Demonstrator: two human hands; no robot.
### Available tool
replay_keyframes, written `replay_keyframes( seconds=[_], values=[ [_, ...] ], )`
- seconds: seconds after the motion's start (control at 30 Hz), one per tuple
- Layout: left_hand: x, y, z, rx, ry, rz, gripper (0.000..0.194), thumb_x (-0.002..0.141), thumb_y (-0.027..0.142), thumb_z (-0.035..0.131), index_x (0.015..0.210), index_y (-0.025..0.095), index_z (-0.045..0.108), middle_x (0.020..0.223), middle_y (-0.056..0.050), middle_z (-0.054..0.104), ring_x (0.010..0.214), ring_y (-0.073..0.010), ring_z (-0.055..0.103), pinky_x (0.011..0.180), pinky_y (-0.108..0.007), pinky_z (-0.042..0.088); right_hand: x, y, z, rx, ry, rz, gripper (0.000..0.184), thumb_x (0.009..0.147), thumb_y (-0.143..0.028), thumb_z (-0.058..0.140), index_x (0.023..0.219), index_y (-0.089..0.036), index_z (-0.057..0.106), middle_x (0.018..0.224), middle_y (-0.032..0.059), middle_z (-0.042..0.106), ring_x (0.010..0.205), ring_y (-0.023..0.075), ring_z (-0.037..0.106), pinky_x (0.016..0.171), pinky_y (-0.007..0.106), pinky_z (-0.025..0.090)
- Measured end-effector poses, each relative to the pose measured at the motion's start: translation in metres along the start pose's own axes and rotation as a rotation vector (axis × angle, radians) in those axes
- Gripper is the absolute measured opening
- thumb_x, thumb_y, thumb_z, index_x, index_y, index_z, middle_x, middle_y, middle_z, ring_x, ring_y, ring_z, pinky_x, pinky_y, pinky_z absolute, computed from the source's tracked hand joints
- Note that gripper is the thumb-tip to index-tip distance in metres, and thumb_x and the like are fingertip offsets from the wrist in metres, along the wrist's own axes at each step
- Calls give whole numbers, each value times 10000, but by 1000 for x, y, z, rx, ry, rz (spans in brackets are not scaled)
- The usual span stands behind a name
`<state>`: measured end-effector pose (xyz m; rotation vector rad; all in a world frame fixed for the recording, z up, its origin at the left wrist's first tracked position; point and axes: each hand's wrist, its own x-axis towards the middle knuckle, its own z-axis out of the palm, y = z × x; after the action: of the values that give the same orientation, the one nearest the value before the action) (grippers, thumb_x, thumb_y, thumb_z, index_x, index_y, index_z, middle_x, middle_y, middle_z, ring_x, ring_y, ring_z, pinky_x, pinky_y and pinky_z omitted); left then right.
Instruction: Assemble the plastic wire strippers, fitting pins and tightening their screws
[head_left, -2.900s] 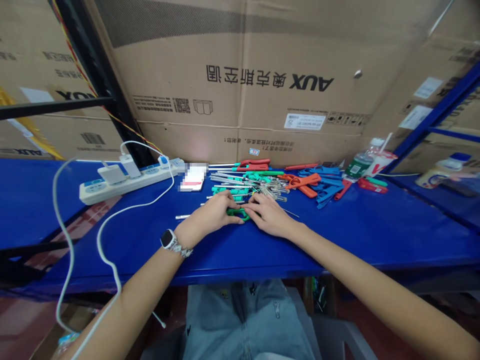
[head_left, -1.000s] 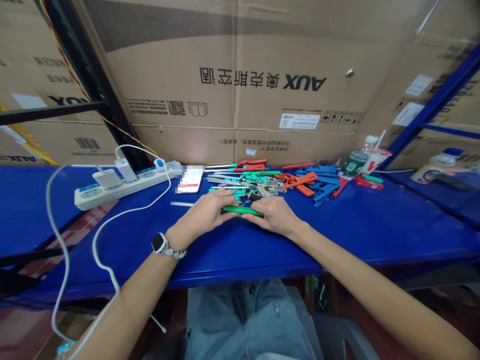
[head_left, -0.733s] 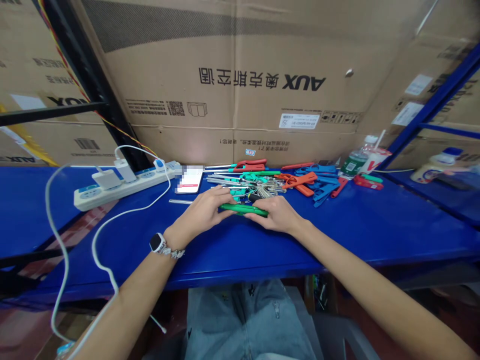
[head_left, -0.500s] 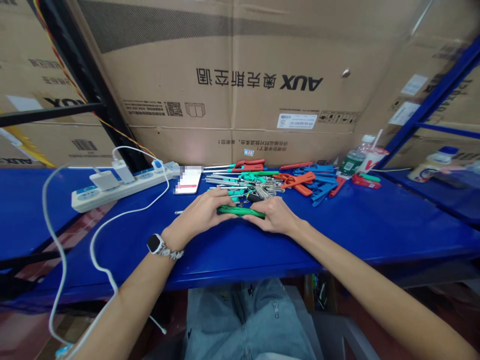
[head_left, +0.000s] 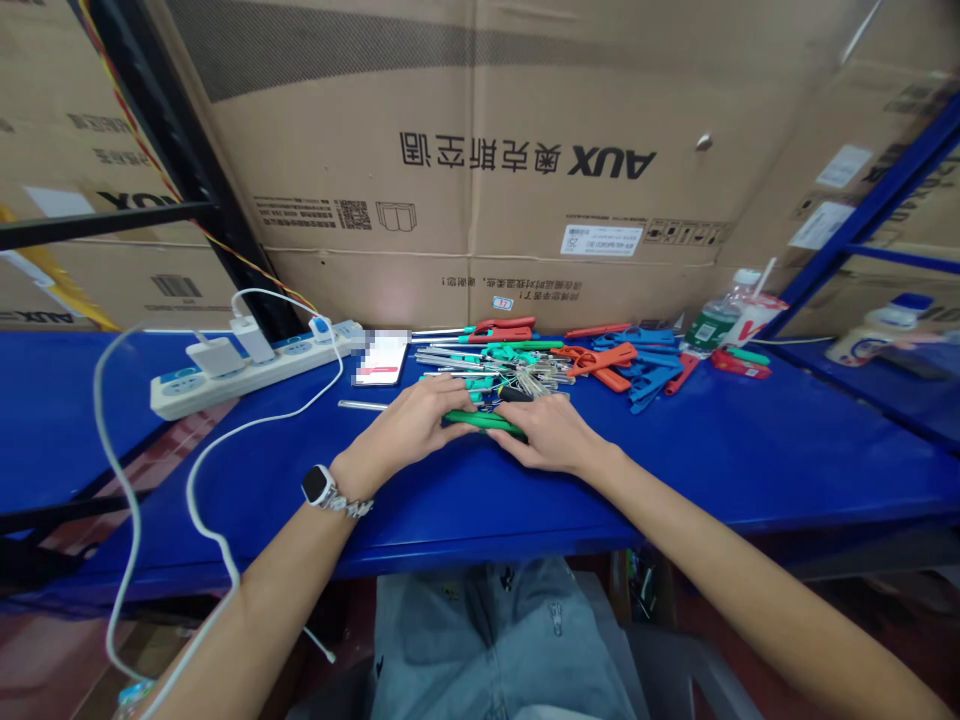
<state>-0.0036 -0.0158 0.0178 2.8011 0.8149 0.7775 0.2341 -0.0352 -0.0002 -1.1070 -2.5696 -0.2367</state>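
Observation:
My left hand (head_left: 424,415) and my right hand (head_left: 555,432) grip the two ends of a green plastic lighter casing (head_left: 486,420), held level just above the table. Fingers cover both of its ends. A thin metal tube (head_left: 360,405) sticks out to the left behind my left hand; whether it joins the casing is hidden. By my right fingers shows a black handle (head_left: 514,395), partly covered. Just beyond my hands lies a pile of long lighter parts: metal rods (head_left: 442,358), green pieces, red casings (head_left: 506,328), orange casings (head_left: 616,358) and blue casings (head_left: 652,375).
A phone (head_left: 381,358) and a white power strip (head_left: 217,375) with chargers and trailing cable lie left on the blue table (head_left: 495,500). At right stand a green-labelled bottle (head_left: 709,328) and a paper cup with straw (head_left: 756,312). Large cardboard (head_left: 517,200) walls the back.
The green casing has tilted slightly, its right end lower, and my right fingers have shifted on it. More of the metal tube shows left of my left hand. The view has shifted a little.

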Motion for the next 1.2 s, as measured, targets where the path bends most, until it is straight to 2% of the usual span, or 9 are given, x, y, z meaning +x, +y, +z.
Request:
replay_keyframes(
  seconds=[0.33, 0.47, 0.53, 0.63, 0.7, 0.77, 0.83, 1.0, 1.2],
  values=[
    [-2, -5, 4, 188, 37, -34, 184, 950, 399, 707, 996, 221, 697, 906, -30, 679, 927, -240, 590, 791, -358, 381, -1, 7, 6, 36, 56, -21, 505, 1069, -528, 365, 818, -175, 624, 658, 31, 629, 549, 135, 502, 558, 302, 148],
    [-1, 3, -1, 307, 242, -82, 318, 875, 462, 776, 1000, 196, 655, 978, -59, 689, 951, -263, 582, 811, -372, 391, -1, 5, 8, 92, 91, 70, 460, 1050, -504, 420, 797, -181, 627, 650, 32, 632, 550, 148, 515, 555, 298, 158],
    [-1, 9, -3, 310, 400, -130, 355, 857, 510, 769, 859, 192, 611, 871, -49, 659, 858, -241, 569, 763, -353, 394, 0, 3, 9, 146, 110, 140, 424, 1036, -487, 452, 794, -186, 625, 638, 31, 629, 556, 159, 526, 555, 293, 175],
    [-1, 14, 2, 119, 529, -240, 501, 924, 530, 650, 601, 210, 440, 564, 23, 478, 578, -153, 464, 600, -295, 349, 1, 2, 9, 233, 157, 226, 386, 1020, -465, 483, 783, -191, 616, 627, 30, 622, 566, 167, 539, 559, 285, 206],
    [0, 15, 10, -82, 450, -384, 573, 955, 557, 576, 535, 213, 395, 466, 45, 396, 462, -118, 389, 518, -278, 303, 1, 1, 10, 284, 195, 257, 370, 1012, -455, 497, 770, -196, 605, 614, 24, 609, 563, 167, 536, 561, 282, 222],
    [2, 14, 19, -285, 329, -537, 578, 944, 625, 559, 555, 206, 471, 465, 30, 464, 453, -124, 444, 496, -273, 327, 1, 0, 12, 336, 229, 277, 367, 1008, -452, 503, 753, -202, 590, 592, 15, 589, 551, 164, 523, 558, 280, 236],
    [7, 14, 27, -509, 293, -603, 551, 912, 685, 570, 670, 189, 582, 577, -8, 607, 532, -156, 561, 532, -278, 422, 2, -4, 14, 396, 260, 293, 369, 1005, -462, 505, 747, -210, 584, 590, 13, 587, 543, 164, 514, 558, 278, 263],
    [30, 24, 45, -1006, 532, -468, 509, 872, 684, 641, 880, 177, 678, 908, -70, 741, 887, -215, 704, 822, -320, 559, 7, -20, 21, 665, 269, 332, 372, 1040, -485, 437, 832, -227, 607, 599, 15, 635, 551, 177, 577, 597, 283, 394],
    [63, 39, 59, -1359, 626, -500, 447, 844, 623, 722, 845, 188, 619, 634, 11, 622, 684, -190, 705, 672, -300, 572, 16, -24, 32, 622, 313, 326, 548, 1069, -531, 252, 818, -195, 606, 733, 83, 682, 655, 206, 632, 599, 301, 407]
  ],
)
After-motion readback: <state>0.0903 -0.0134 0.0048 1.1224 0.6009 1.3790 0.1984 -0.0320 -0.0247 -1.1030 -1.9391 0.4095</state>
